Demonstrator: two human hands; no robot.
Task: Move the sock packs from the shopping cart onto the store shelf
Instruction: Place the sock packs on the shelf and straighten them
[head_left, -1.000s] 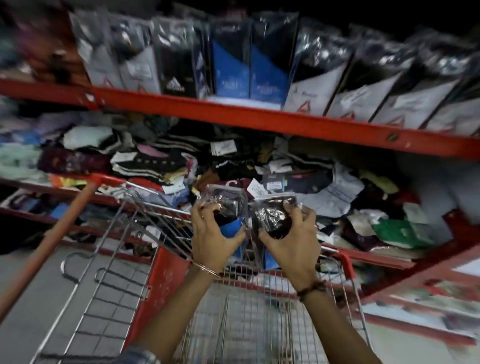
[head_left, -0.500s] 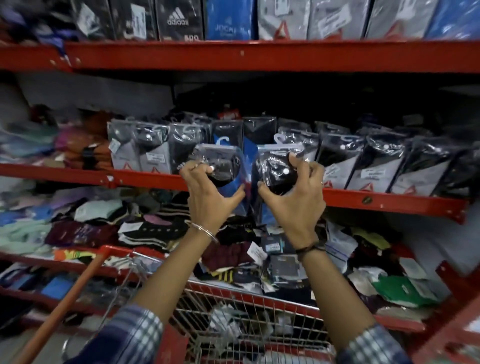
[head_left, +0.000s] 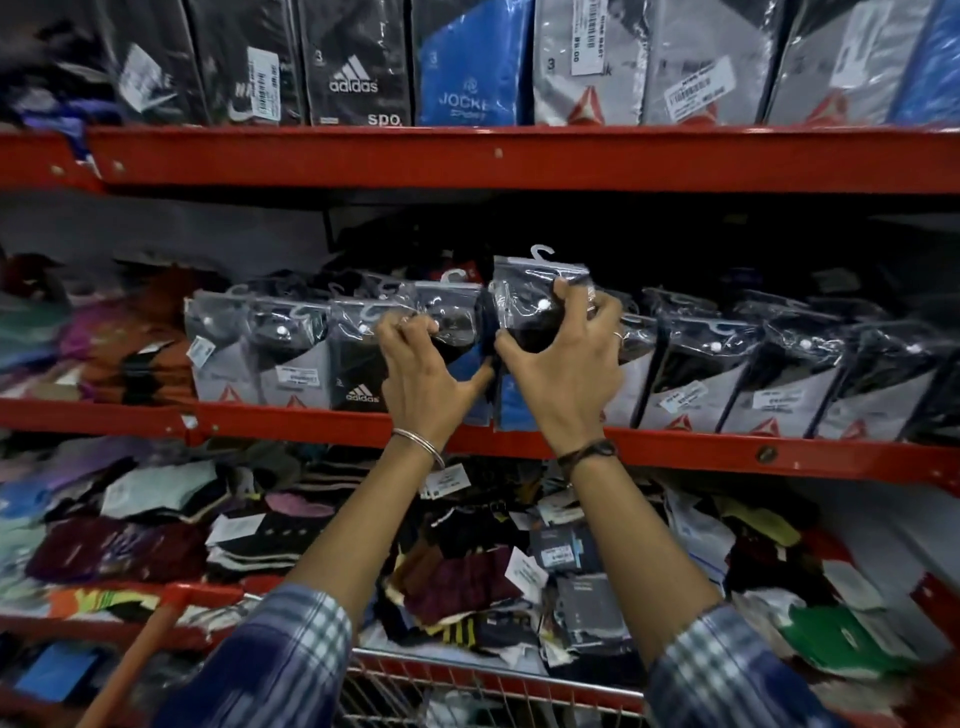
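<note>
Left hand: fingers curled and pinching the clear top of one sock pack, thumb stretched out to the right against its lower edge.
Right hand: fingers bent over the upper right corner of a second sock pack, thumb pressed on its left side; the pack is clamped between them.
Where the held packs are: upright on the middle shelf, side by side and touching, in a gap of the row; the right one stands higher, its hook above the fingertips.
Left of the fingers: about four standing packs, grey and black, close together.
Right of the fingers: a longer row of leaning packs; the exact count is unclear from blur.
Above the fingers: the upper shelf with boxed packs lined along it.
Below the wrists: loose socks heaped on the lower shelf.
Nearest the sleeves: the shopping cart, red rim and wire basket, partly hidden by both forearms.
</note>
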